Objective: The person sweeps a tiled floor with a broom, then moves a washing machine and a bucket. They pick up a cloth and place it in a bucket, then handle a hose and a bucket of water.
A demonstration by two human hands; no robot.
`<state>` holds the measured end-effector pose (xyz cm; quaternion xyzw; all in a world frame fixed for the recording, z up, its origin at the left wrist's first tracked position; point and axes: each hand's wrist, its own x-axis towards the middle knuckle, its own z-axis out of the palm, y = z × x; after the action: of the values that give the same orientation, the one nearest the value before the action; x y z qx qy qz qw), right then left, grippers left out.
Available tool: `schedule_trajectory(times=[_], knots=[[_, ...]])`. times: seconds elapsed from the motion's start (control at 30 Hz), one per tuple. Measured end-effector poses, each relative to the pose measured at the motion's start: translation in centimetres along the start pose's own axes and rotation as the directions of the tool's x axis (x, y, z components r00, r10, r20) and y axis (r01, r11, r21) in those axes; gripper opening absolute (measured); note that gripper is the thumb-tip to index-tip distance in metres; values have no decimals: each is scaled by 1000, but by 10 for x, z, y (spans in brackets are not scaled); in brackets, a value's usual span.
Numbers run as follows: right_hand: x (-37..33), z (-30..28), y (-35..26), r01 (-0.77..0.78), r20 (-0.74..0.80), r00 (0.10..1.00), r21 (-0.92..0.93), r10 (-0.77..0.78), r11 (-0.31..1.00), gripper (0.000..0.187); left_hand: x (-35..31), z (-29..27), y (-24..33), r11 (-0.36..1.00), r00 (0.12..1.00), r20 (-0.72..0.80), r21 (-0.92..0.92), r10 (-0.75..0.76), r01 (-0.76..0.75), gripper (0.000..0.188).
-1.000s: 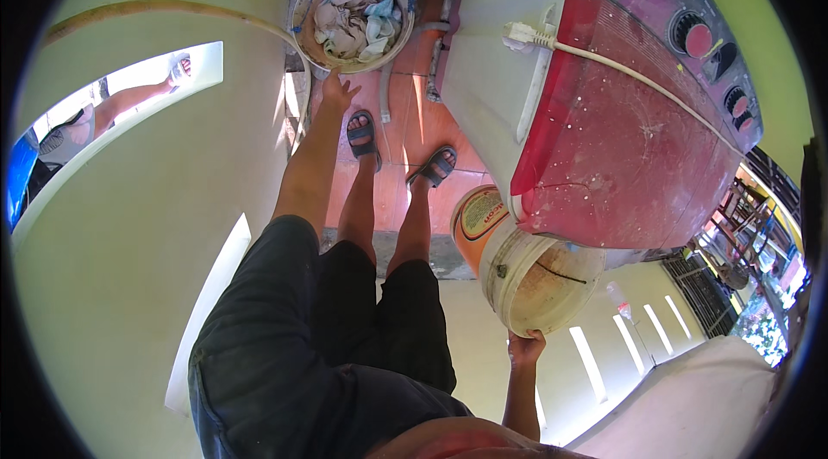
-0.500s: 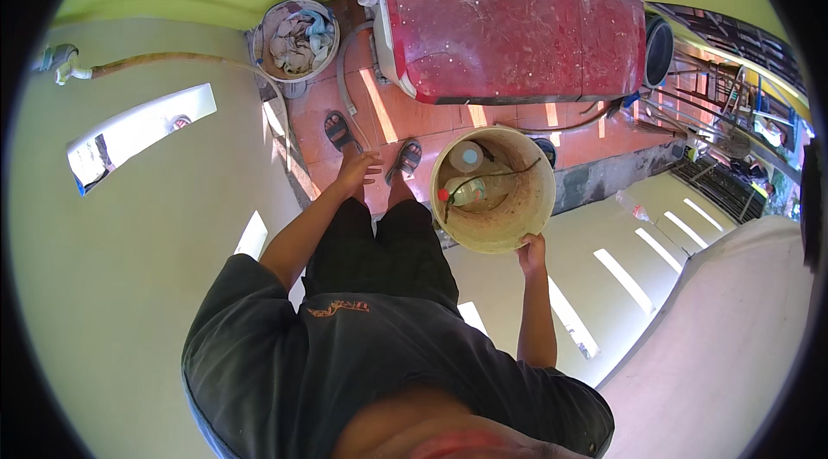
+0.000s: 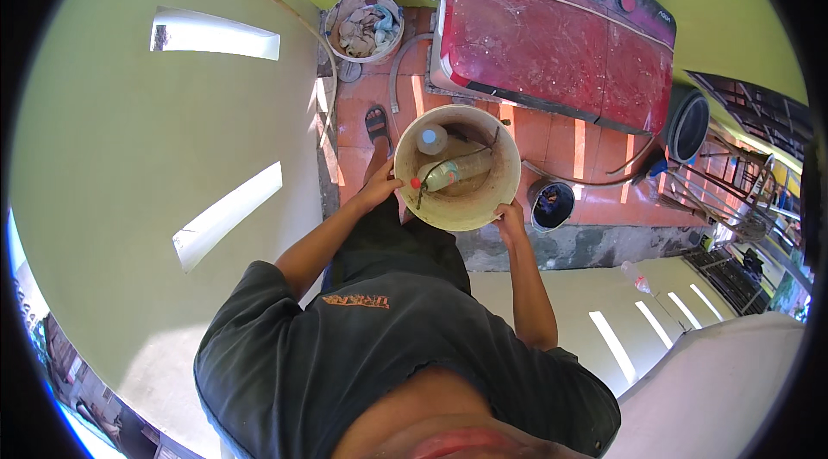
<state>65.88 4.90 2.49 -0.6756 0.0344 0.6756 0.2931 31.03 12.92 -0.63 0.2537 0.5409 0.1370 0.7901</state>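
In the head view, the left hand (image 3: 382,186) has now joined the right hand (image 3: 511,221) at the bucket (image 3: 457,217), held over the near edge of the floor (image 3: 552,141). They grip its left and near-right rim; thus both hands support it, with two bottles (image 3: 461,168) inside.

bottles (image 3: 457,172) in bucket (image 3: 455,220); pail (image 3: 552,223) right of it; cloths (image 3: 366,30) in tub (image 3: 339,47); left of washer (image 3: 552,53)

Pail (image 3: 507,174) open above; handle (image 3: 494,141) crosses mouth, bottles (image 3: 457,171) crowd left, room near right. Washing machine (image 3: 552,49) blocks far right.
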Motion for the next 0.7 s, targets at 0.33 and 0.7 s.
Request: schedule_trajectory(times=[0.33,0.7], knots=[[21,146,-16,21,239,970,84,-41,996,60,-63,-80,62,913,748,-523,227,408,-339,65],[79,320,-113,224,316,916,110,-248,968,61,-31,-210,180,817,617,-583,150,528,-557,61]])
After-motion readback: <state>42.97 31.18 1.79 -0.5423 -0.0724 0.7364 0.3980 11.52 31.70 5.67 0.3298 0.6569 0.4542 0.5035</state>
